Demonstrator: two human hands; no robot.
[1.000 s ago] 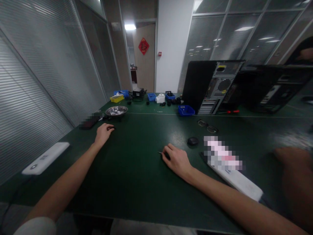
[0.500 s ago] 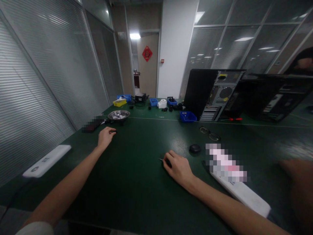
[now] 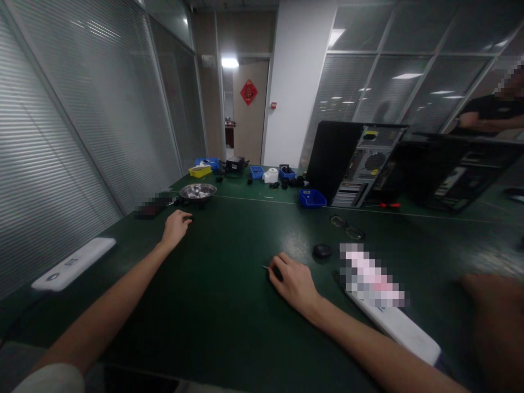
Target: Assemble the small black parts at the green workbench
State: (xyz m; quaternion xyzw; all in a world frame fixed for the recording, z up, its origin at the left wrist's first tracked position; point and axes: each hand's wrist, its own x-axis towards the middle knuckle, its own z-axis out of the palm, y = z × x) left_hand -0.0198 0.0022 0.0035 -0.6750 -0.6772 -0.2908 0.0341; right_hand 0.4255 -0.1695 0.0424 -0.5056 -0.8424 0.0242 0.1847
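Note:
My left hand (image 3: 177,228) rests low over the green table, thumb and fingers pinched around a small dark piece (image 3: 188,219) too small to name. Just beyond it stands a round metal bowl (image 3: 198,191) with small light-coloured items inside. Closer to me, my right hand (image 3: 293,279) is closed with its fingers curled on a thin pointed tool (image 3: 265,267). Only the slim light tip of that tool sticks out to the left; the rest is hidden by the fingers. A black computer mouse (image 3: 322,251) lies to the right of this hand.
White power strips lie left (image 3: 73,264) and right (image 3: 403,327). Eyeglasses (image 3: 347,227), a blue bin (image 3: 312,198), a computer tower (image 3: 347,164) and a red-handled screwdriver (image 3: 389,205) sit farther back. Another person's arm (image 3: 491,316) is at the right; a person (image 3: 487,113) stands behind.
The view has shifted slightly, and the person at the upper right shows more, with arms across the body. Both my hands keep nearly the same pose and place.

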